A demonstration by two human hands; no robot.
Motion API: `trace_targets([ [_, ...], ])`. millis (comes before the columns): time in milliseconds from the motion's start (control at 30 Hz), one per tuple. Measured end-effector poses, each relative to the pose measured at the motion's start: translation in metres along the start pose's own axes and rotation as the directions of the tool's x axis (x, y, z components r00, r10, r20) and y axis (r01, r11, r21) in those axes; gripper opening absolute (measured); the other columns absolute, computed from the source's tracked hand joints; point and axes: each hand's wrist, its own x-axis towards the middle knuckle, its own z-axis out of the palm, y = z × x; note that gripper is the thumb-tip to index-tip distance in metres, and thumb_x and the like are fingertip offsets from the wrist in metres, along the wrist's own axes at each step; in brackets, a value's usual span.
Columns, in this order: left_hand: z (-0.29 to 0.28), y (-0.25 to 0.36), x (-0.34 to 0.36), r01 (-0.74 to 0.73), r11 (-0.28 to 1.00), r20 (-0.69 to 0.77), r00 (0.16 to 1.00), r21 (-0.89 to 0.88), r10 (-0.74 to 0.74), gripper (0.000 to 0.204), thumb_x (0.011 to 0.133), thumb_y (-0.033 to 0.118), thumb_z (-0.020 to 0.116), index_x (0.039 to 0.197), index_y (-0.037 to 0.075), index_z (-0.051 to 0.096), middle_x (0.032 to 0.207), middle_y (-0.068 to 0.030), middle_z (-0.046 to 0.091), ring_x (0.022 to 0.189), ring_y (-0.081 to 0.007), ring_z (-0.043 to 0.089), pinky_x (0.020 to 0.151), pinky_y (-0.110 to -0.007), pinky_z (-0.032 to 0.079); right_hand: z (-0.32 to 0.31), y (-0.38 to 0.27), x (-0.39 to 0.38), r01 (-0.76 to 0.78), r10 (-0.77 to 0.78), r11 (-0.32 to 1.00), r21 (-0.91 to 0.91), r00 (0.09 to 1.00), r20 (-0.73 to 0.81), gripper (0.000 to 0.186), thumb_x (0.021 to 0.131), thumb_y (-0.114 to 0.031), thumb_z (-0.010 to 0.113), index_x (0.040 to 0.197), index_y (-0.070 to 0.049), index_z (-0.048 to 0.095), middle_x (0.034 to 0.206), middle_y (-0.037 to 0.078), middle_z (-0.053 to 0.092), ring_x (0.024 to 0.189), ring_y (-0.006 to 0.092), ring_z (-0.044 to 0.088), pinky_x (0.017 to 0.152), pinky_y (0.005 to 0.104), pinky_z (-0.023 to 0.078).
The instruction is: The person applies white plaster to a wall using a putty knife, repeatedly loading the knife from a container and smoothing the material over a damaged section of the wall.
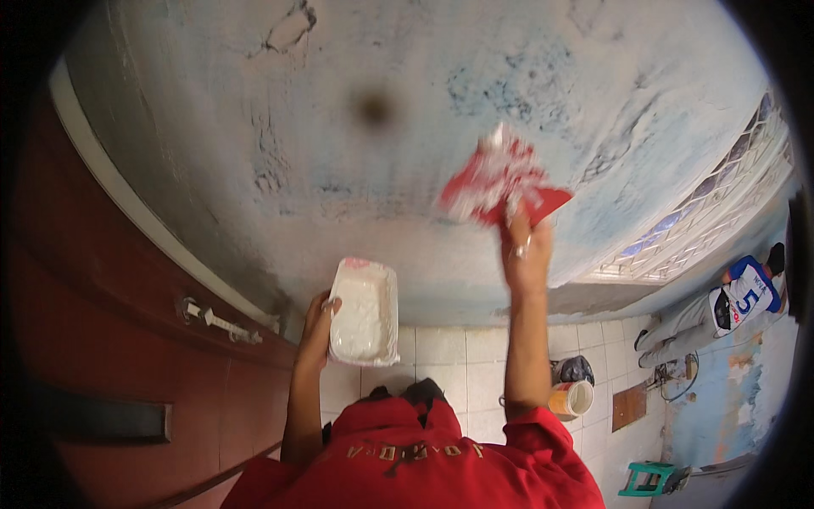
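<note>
In my left hand (317,329) is a shallow white tray (393,297) with white putty (363,318) in it, gripped by its left side. My right hand (527,250) is raised and closed around a red putty spreader (555,201) smeared with white putty. The spreader is a little blurred and lies close to or against the wall (373,187); I cannot tell whether it touches. Patchy pale blue and white covers that wall, with dark stains and cracks in several places.
A brown door (170,373) with a metal handle (220,321) stands at left. On the tiled floor (441,352) at right are a bucket (570,399), a dark bag (575,370) and a green stool (646,479). A latticed window (704,204) and another person (721,305) are far right.
</note>
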Motion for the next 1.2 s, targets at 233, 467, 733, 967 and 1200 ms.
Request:
trace_targets([
  [233, -0.014, -0.004, -0.014, -0.046, 0.997, 0.003, 0.999, -0.065, 0.046, 0.065, 0.092, 0.037, 0.064, 0.139, -0.002, 0.043, 0.130, -0.0157, 0.054, 0.123, -0.0247, 0.051, 0.103, -0.038, 0.041, 0.036, -0.076, 0.129, 0.640, -0.721, -0.066, -0.766, 0.500, 0.480, 0.057, 0.080, 0.007, 0.054, 0.136, -0.005, 0.054, 0.134, 0.019, 0.055, 0.112, 0.0366, 0.057, 0.091, 0.0439, 0.046],
  [467, -0.012, -0.007, -0.013, -0.037, 0.996, -0.008, 0.999, -0.078, 0.037, 0.065, 0.092, 0.035, 0.064, 0.140, -0.003, 0.041, 0.129, -0.0174, 0.055, 0.119, -0.0262, 0.054, 0.101, -0.038, 0.044, 0.003, 0.058, 0.054, 0.551, -0.481, -0.129, -0.824, 0.692, 0.538, 0.054, 0.085, -0.003, 0.052, 0.139, -0.003, 0.053, 0.136, 0.021, 0.054, 0.119, 0.0375, 0.056, 0.099, 0.0472, 0.045],
  [733, -0.008, -0.007, -0.012, -0.014, 0.997, 0.064, 0.998, -0.072, 0.019, 0.063, 0.092, 0.033, 0.063, 0.140, -0.003, 0.041, 0.128, -0.0178, 0.055, 0.117, -0.0248, 0.056, 0.097, -0.037, 0.046, 0.046, -0.101, 0.141, 0.650, -0.757, -0.089, -0.755, 0.448, 0.475, 0.047, 0.082, 0.000, 0.055, 0.128, -0.008, 0.061, 0.117, 0.015, 0.064, 0.100, 0.0351, 0.062, 0.081, 0.0424, 0.048],
  [967, -0.004, -0.016, -0.018, -0.012, 0.994, 0.032, 0.999, -0.109, 0.016, 0.064, 0.092, 0.034, 0.064, 0.140, -0.002, 0.041, 0.126, -0.0168, 0.056, 0.118, -0.0250, 0.056, 0.098, -0.038, 0.046, 0.030, -0.014, 0.100, 0.697, -0.523, -0.219, -0.683, 0.507, 0.685, 0.047, 0.084, -0.006, 0.056, 0.130, -0.001, 0.058, 0.122, 0.017, 0.063, 0.109, 0.0334, 0.062, 0.088, 0.0408, 0.051],
  [1200, -0.011, -0.021, -0.013, -0.020, 0.997, 0.107, 0.994, -0.070, 0.027, 0.061, 0.092, 0.032, 0.063, 0.139, -0.002, 0.042, 0.126, -0.0166, 0.056, 0.117, -0.0243, 0.056, 0.098, -0.037, 0.046, 0.008, 0.018, 0.048, 0.716, -0.379, 0.010, -0.698, 0.649, 0.660, 0.050, 0.079, 0.004, 0.057, 0.129, -0.002, 0.060, 0.117, 0.015, 0.067, 0.110, 0.0305, 0.064, 0.092, 0.0415, 0.051],
])
